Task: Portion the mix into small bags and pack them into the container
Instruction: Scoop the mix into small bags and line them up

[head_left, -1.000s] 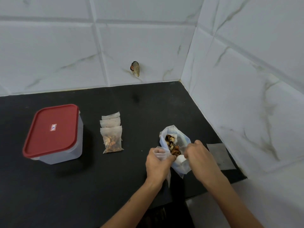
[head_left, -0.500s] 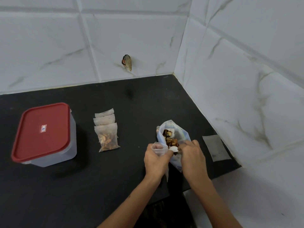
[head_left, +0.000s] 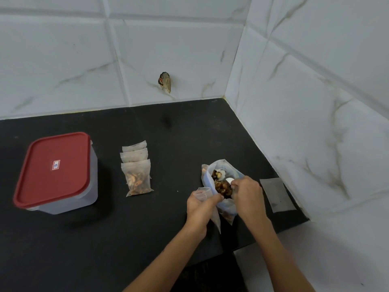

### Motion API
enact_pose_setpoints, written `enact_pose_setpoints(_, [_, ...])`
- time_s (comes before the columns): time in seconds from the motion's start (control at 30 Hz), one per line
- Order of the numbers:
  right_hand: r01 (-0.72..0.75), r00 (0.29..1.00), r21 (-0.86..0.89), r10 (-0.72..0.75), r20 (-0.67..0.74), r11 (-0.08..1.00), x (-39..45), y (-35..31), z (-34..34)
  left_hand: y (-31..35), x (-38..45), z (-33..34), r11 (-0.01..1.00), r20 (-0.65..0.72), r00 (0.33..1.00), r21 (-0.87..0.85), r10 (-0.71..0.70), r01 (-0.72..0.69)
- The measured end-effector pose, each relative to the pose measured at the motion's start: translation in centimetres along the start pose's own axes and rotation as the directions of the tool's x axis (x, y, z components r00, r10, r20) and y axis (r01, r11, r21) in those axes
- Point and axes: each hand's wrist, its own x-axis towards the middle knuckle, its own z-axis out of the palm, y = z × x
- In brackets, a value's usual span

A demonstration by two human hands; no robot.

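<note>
On the dark tabletop (head_left: 105, 239), the left hand (head_left: 201, 206) grips an empty small bag (head_left: 203, 192) beside the open mix bag (head_left: 223, 182); the right hand (head_left: 247, 193) pinches a white scoop (head_left: 229, 180) inside it. Three filled bags (head_left: 136, 171) lie left, and the red-lidded container (head_left: 56, 171) stands far left, closed.

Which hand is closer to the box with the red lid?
Left. The left hand is nearer the red-lidded box, though well apart from it, holding a small bag. The right hand is farther away, at the big bag of mix.
</note>
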Motion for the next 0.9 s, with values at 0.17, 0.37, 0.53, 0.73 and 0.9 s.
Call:
enact_pose_setpoints(0.17, [-0.023, 1.000, 0.171, 0.021, 0.014, 0.985, 0.3, 1.1, -0.1, -0.3, 0.3, 0.3, 0.995, 0.033, 0.999, -0.102, -0.001, 0.005])
enact_pose_setpoints(0.37, [-0.079, 0.997, 0.310, 0.079, 0.015, 0.948, 0.6, 1.3, 0.3, 0.0, 0.2, 0.7, 0.999, 0.093, 0.995, -0.023, 0.036, -0.034])
enact_pose_setpoints(0.53, [-0.206, 0.968, 0.319, 0.145, 0.206, 0.925, 1.6, 2.6, -0.6, 0.1, 0.3, 1.1, 0.998, 0.072, 0.997, -0.048, 0.039, -0.036])
enact_pose_setpoints(0.73, [-0.509, 0.861, 0.607, 0.341, 0.378, 0.611, 1.9, 4.0, 0.8, 0.1, 0.4, 1.1, 0.999, 0.052, 0.998, 0.015, 0.037, -0.038])
enact_pose_setpoints(0.9, [-0.647, 0.761, 0.707, 0.306, 0.572, 0.286, 2.1, 4.5, 1.0, 0.1, -0.1, 0.7, 0.994, 0.070, 0.997, 0.098, 0.039, -0.046])
